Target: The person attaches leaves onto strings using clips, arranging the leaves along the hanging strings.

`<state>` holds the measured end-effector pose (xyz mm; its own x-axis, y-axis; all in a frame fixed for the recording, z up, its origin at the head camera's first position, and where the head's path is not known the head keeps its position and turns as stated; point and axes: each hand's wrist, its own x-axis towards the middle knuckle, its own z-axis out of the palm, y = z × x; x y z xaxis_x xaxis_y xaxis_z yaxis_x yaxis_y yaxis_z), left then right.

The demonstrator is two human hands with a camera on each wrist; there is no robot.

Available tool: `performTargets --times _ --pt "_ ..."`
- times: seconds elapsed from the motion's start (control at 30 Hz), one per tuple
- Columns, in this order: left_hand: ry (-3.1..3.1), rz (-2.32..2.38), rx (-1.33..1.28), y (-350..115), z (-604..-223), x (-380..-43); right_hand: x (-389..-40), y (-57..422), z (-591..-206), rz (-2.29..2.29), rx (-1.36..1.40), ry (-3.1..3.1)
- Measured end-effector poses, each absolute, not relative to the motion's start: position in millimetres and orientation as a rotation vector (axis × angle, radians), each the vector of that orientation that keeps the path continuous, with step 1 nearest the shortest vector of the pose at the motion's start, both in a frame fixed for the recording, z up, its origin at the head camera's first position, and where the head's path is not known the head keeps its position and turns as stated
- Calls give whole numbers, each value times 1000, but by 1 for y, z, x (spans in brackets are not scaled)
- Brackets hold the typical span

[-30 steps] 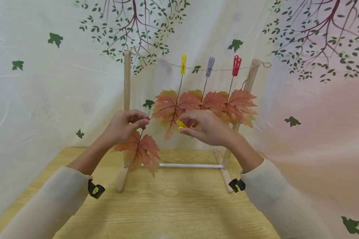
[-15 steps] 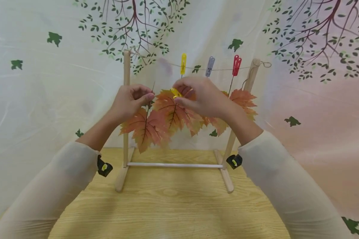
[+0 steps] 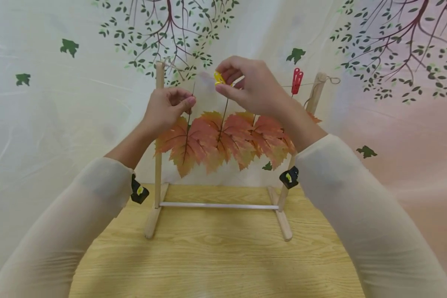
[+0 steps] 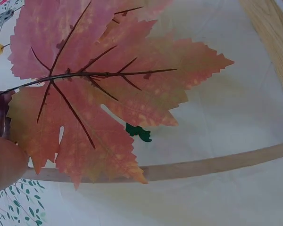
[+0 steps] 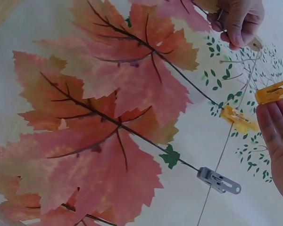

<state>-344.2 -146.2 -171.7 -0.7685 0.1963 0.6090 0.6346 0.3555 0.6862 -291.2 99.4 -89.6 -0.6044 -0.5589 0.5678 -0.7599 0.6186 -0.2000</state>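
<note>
My left hand (image 3: 167,107) pinches the thin dark stem of an orange-red artificial maple leaf (image 3: 184,145), which hangs below the fingers beside the left post. The left wrist view shows this leaf (image 4: 99,89) broadside. My right hand (image 3: 255,85) holds a yellow clothespin (image 5: 273,92) between thumb and fingers, near the string (image 5: 223,153). Just beside it, another yellow clothespin (image 5: 238,118) clips a hanging leaf (image 5: 141,52) to the string. A grey clothespin (image 5: 219,180) bears the neighbouring leaf (image 5: 99,127); in the head view my right hand hides it.
The string runs between the left wooden post (image 3: 158,165) and the right wooden post (image 3: 316,93). A red clothespin (image 3: 297,80) hangs near the right one. A white bar (image 3: 216,205) joins the stand's feet on the wooden table (image 3: 216,256). Behind hangs a leaf-printed cloth (image 3: 41,124).
Both hands have risen toward the string, the left bringing the maple leaf up level with the hanging ones, the right carrying the yellow clothespin.
</note>
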Motion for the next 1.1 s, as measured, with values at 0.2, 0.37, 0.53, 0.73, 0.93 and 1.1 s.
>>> performTargets --times 0.2,0.37,0.53,0.73,0.93,1.1 --pt "-2246 -1411 -648 -137 -162 -347 -297 90 -81 671 995 -2310" --pt "-2244 -1391 -650 -133 -161 -349 -301 82 -75 752 958 -2289" --pt "-2256 -1366 -640 -129 -160 -351 -305 73 -70 869 909 -2288" --pt "-2270 -1392 -597 -129 -162 -351 -313 60 -69 1131 851 -2277" --pt "-2263 -1396 -607 -129 -164 -353 -318 54 -71 1222 774 -2290" --pt "-2270 -1369 -612 -128 -165 -353 -319 51 -74 1286 739 -2288"
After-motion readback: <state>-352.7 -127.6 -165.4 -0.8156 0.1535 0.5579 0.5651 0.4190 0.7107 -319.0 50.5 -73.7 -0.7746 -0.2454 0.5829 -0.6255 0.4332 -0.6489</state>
